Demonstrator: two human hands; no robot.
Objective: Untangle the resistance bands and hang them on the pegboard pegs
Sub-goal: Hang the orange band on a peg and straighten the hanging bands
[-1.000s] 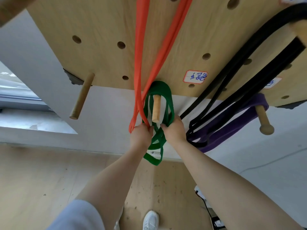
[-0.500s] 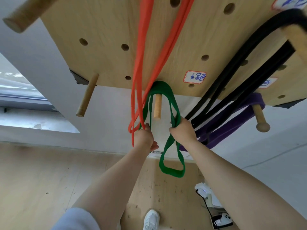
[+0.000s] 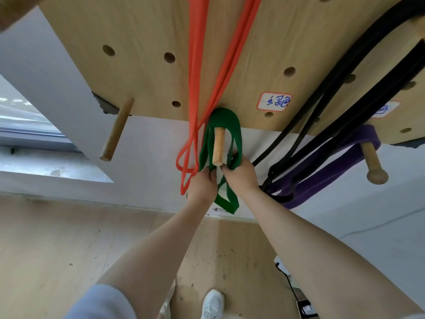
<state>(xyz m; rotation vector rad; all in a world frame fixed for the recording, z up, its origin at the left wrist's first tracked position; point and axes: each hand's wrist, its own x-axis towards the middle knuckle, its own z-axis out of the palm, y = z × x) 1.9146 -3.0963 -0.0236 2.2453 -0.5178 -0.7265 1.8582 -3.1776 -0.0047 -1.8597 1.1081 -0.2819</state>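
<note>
A green band (image 3: 234, 134) is looped several times over the middle wooden peg (image 3: 218, 146) of the pegboard (image 3: 142, 54). My left hand (image 3: 202, 186) grips its strands just below the peg tip. Close beside it, my right hand (image 3: 242, 174) grips the strands on the right. A green loop (image 3: 226, 199) hangs between my wrists. An orange band (image 3: 195, 88) hangs from higher up, just left of the green one. Black bands (image 3: 333, 93) and a purple band (image 3: 333, 166) hang at the right, the purple one over a knobbed peg (image 3: 373, 162).
A bare wooden peg (image 3: 117, 130) sticks out at the left of the board. White labels (image 3: 273, 101) are stuck on the board. Below lie the wooden floor, my white shoes (image 3: 212, 303) and a cable with a power strip (image 3: 299, 298) at the lower right.
My hands have come together and risen to just under the peg tip. The hanging green loop is shorter than half a second ago, with more of the band gathered around the peg.
</note>
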